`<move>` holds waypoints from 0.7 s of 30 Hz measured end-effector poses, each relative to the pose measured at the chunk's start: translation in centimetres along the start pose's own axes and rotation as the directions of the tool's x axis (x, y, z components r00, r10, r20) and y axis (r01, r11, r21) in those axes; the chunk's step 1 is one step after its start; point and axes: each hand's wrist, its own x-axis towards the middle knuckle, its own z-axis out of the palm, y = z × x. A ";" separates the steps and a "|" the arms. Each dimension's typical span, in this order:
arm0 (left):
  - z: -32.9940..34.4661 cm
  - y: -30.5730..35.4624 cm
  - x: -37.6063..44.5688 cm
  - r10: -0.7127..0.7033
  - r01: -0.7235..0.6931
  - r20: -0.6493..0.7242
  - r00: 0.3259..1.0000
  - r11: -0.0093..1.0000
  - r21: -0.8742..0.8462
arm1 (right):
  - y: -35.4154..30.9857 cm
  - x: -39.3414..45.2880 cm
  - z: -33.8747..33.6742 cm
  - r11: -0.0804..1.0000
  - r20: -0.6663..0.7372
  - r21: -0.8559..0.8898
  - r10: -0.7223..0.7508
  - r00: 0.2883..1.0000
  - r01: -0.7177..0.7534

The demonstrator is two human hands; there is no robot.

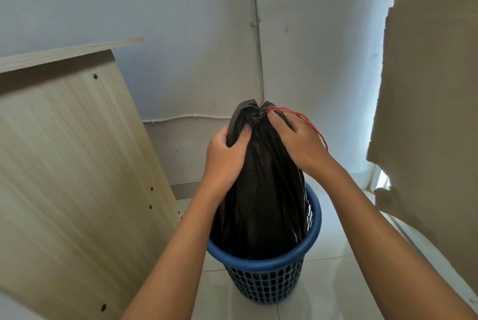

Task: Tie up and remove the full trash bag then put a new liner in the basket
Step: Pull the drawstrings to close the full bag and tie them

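Both hands [261, 147] gripping black bag [261, 203], blue basket [269, 265], tiled floor [333, 281], room corner

Both hands meet at the gathered neck of a black trash bag [261, 190] that stands tall in a blue lattice basket [266, 278]. The left hand [227, 149] grips the plastic just below the cinched top, thumb laid across the front. The right hand [297, 141] pinches the bag at the cinch itself, and a red drawstring [307, 123] loops out from that pinch and hangs down behind its knuckles. Below the grip, the bag's folds run down into the basket's rim. Left of the hands leans a pale wooden panel [72, 164]; behind them is a wall corner [258, 35].
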 end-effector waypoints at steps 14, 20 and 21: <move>2.1 -0.5 -1.7 -0.030 0.029 -0.009 1.000 0.998 -0.056 | -5.8 3.0 -1.6 0.959 0.139 -0.267 0.139 0.981 -0.098; 6.2 -0.2 -2.4 -0.266 0.278 -0.129 0.955 0.956 0.094 | -9.7 6.1 -1.7 0.814 0.483 -0.541 0.508 0.713 -0.213; 6.3 -0.3 -2.0 -0.288 0.298 -0.123 0.950 0.952 0.072 | -10.3 6.7 -1.8 0.775 0.494 -0.594 0.562 0.663 -0.215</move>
